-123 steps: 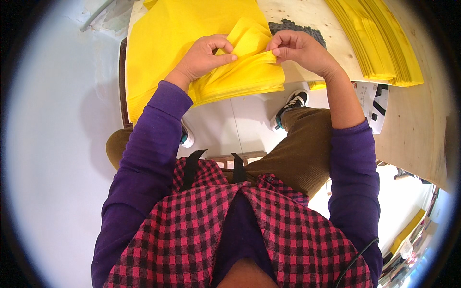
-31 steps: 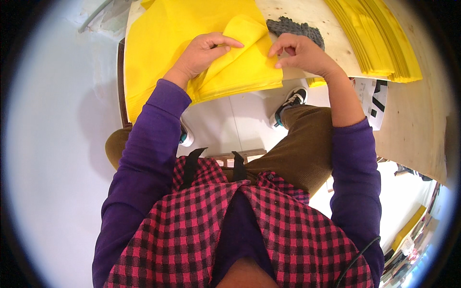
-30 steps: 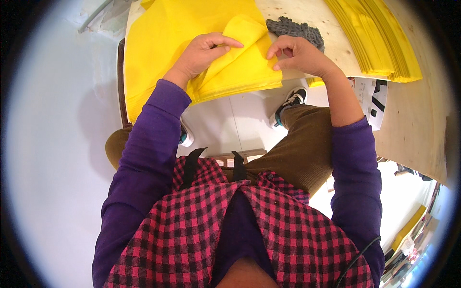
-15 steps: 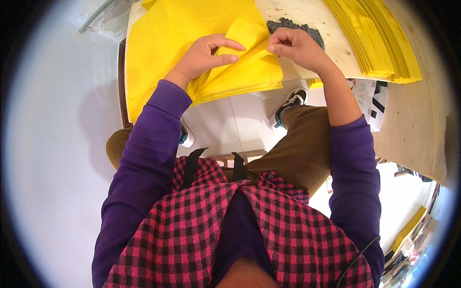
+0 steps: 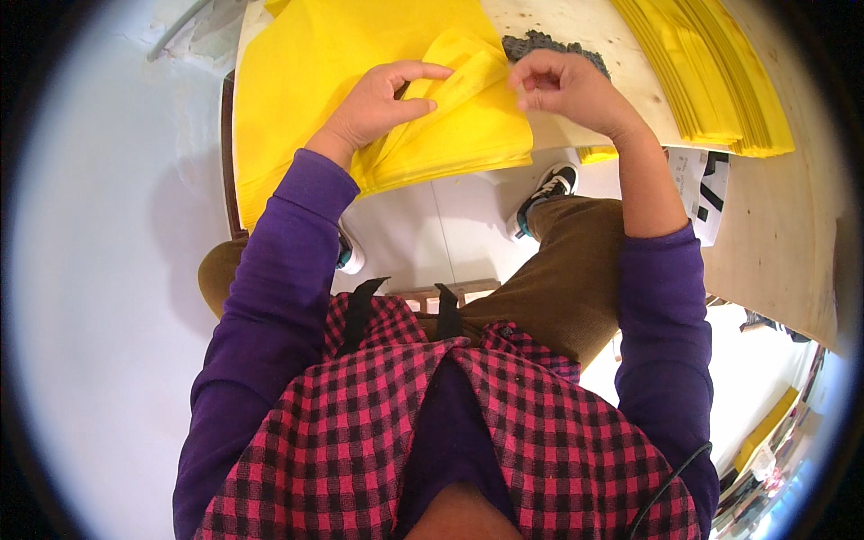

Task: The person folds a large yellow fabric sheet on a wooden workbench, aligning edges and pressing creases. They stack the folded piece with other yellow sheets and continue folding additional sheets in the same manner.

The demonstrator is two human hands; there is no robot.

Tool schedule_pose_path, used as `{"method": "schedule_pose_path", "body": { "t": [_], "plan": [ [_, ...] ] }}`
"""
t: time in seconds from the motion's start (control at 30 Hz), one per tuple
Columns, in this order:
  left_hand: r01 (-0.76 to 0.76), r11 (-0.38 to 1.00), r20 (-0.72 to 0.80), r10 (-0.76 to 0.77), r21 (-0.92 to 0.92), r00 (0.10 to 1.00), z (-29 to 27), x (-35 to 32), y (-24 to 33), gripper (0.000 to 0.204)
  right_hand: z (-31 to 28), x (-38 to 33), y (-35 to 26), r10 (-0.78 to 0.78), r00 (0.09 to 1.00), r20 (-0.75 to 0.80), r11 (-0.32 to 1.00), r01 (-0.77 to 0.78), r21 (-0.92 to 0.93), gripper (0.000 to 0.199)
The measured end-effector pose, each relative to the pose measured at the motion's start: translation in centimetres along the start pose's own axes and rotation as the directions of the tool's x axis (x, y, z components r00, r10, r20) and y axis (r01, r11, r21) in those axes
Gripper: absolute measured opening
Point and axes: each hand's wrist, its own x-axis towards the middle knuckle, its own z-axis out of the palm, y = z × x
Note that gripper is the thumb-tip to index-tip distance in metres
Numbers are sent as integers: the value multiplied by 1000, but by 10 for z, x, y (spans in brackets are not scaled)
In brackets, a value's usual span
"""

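A big yellow sheet [image 5: 297, 81] lies at the left end of my wooden table [image 5: 774, 234]. My left hand [image 5: 382, 103] rests on the folded yellow sheets [image 5: 468, 135] at the table's near edge, thumb and fingers pinching a raised fold. My right hand [image 5: 558, 85] hovers just beside them, fingertips pressed together; whether it grips anything, I cannot tell. A stack of yellow sheets [image 5: 720, 81] sits far right.

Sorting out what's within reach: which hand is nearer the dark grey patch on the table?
Right. The right hand sits just below the dark grey patch, nearly touching; the left hand lies farther left on the folded yellow sheet.
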Motion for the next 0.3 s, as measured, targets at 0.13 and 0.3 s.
{"method": "schedule_pose_path", "body": {
  "t": [0.13, 0.3],
  "plan": [
    [-15, 1000, -12, 14, -19, 1000, 1, 0, -2, 38, 3, -3, 5, 78, 978, 194, 997, -73, -31, 17],
    [11, 999, 0, -11, 43, 1000, -3, 1, -6, 38, 7, 0, 9, 149, 970, 194, 989, -147, -24, 16]
  ]
}}
